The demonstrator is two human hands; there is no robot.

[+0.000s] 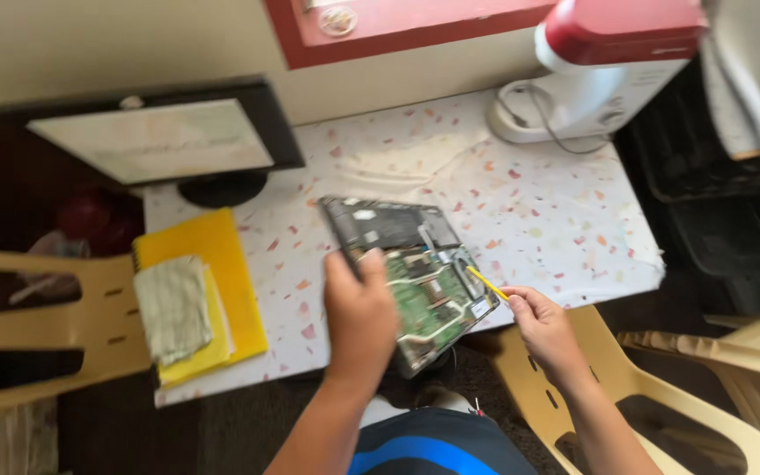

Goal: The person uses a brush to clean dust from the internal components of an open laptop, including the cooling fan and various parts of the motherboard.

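Observation:
An opened laptop (398, 230) lies on the speckled white table (538, 211), its bottom cover off so the green circuit board (415, 299) and black battery section show. My left hand (360, 308) rests on the laptop's near left edge, gripping it. My right hand (538, 321) is at the laptop's right edge and pinches a thin yellow tool (487, 283) whose tip points into the board. The whole view is blurred by motion.
A monitor (156, 141) stands at the back left, a yellow notebook (213, 281) with a folded cloth (173, 308) lies left of the laptop. A red and white appliance (600, 70) sits at the back right. Beige plastic chairs (46, 325) flank the table.

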